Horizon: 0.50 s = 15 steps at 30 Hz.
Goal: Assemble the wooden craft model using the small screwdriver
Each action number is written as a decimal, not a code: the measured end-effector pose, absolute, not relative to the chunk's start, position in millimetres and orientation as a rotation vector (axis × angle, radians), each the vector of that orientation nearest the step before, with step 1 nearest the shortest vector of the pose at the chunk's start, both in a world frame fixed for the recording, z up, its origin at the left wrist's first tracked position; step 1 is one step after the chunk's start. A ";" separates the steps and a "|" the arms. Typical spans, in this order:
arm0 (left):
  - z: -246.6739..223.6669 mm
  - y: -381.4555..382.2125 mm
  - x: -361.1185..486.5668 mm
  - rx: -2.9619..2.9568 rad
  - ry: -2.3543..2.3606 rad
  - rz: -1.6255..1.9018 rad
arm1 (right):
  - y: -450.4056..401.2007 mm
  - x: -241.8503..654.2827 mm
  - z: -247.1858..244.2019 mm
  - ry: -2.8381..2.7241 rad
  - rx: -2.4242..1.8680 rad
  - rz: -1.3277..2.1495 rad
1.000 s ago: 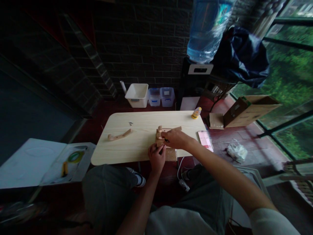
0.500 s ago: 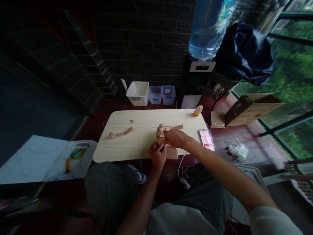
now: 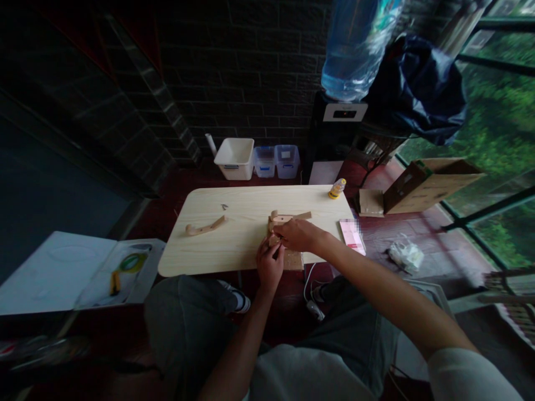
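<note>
Near the front edge of the pale wooden table (image 3: 234, 250), my left hand (image 3: 270, 263) has its fingers closed at the near end of a wooden piece (image 3: 273, 216). Over the same spot, my right hand (image 3: 298, 235) reaches in from the right with its fingers pinched, nearly touching the left fingertips. What lies between the fingers is too small and hidden to name. A brown block (image 3: 293, 260) shows below my right hand at the table edge. A curved wooden piece (image 3: 205, 228) lies apart on the left of the table.
Small dark parts (image 3: 224, 206) lie at the back left of the table. A yellow-capped bottle (image 3: 336, 189) stands at the back right, with a pink-screened device (image 3: 352, 236) at the right edge. An open white case (image 3: 137, 273) sits left of the table.
My right hand has shifted slightly left and down, closer to my left fingertips. My left hand has barely moved.
</note>
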State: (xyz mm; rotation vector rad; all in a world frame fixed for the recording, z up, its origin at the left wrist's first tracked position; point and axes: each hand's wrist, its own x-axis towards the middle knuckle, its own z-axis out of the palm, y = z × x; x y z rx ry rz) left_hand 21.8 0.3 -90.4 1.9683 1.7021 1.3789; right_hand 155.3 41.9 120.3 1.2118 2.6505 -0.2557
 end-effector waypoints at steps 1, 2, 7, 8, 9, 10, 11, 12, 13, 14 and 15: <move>-91.7 0.6 21.8 1.968 1.707 1.375 | 42.0 154.5 119.4 2.640 1.206 -0.248; -92.6 0.9 21.9 1.969 1.714 1.372 | 42.2 153.8 118.2 2.636 1.205 -0.246; -90.8 0.9 22.8 1.964 1.714 1.378 | 45.0 153.7 113.4 2.638 1.245 -0.252; -89.5 0.6 23.0 1.961 1.712 1.384 | 45.8 153.9 113.2 2.635 1.250 -0.249; -88.3 0.4 23.2 1.957 1.710 1.390 | 46.5 154.1 113.2 2.632 1.250 -0.243; -87.2 0.2 23.3 1.954 1.708 1.394 | 47.1 154.2 113.4 2.630 1.245 -0.235; -86.3 0.0 23.3 1.951 1.704 1.396 | 47.5 154.3 113.7 2.628 1.238 -0.223; -85.8 -0.1 23.2 1.948 1.700 1.395 | 47.7 154.2 114.0 2.624 1.230 -0.209; -85.5 -0.1 23.2 1.945 1.697 1.393 | 47.8 154.2 114.3 2.621 1.222 -0.193; -85.5 -0.1 23.3 1.942 1.696 1.391 | 47.7 154.1 114.4 2.622 1.218 -0.180; -85.8 0.1 23.4 1.941 1.697 1.389 | 47.5 154.2 114.4 2.624 1.216 -0.174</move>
